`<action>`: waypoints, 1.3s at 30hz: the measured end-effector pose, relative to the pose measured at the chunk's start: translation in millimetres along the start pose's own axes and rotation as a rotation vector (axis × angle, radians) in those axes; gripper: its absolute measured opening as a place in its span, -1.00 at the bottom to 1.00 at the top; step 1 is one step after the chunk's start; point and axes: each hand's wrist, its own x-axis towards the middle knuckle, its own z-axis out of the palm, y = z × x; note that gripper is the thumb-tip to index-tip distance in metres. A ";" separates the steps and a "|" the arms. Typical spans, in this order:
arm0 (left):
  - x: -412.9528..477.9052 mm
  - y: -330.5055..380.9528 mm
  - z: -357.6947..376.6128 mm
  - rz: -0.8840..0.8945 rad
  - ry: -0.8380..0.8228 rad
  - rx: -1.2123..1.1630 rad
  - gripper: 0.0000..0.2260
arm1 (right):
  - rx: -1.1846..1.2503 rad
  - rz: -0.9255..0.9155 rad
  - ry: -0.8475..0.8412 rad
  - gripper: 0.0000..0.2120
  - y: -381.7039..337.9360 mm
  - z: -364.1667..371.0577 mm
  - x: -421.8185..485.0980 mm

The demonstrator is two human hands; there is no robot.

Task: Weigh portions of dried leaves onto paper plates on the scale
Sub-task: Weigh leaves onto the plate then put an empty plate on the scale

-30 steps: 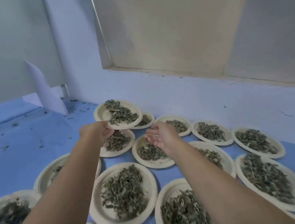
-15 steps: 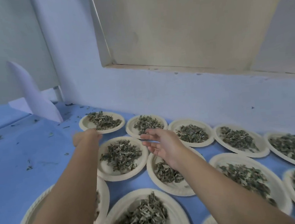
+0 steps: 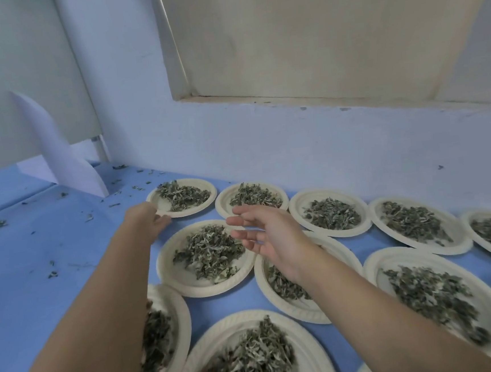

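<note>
My left hand (image 3: 148,221) lies with its fingertips against the near rim of the corner plate (image 3: 187,213). I see it only from the back, so I cannot tell if it pinches the rim or only touches it. My right hand (image 3: 269,237) is released, with the fingers loose and a little spread. It holds nothing and hangs in the air to the right of the corner plate, a little nearer to me.

The dried leaves (image 3: 184,194) make a low heap on the corner plate, which sits flat on the blue table (image 3: 37,263). The second plate (image 3: 219,206) is just beside it on the right, and the middle plate (image 3: 168,269) lies nearer to me, close to its rim. More filled plates go on to the right of it and toward me. To its left, a white folded paper (image 3: 63,154) stands near the wall. No scale is in view.

I judge that this portion is already weighed and that the step now is to put its plate in the row. The next move needs a soft let-go, because the leaves are light and spill easily. Then I should lift both hands clear of the neighbouring rims and go for a new plate on the scale.
</note>
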 end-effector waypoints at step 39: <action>-409.7 -39.1 166.1 0.051 -0.591 -0.331 -0.76 | -0.272 -0.309 0.399 -0.83 -103.6 -173.2 -341.5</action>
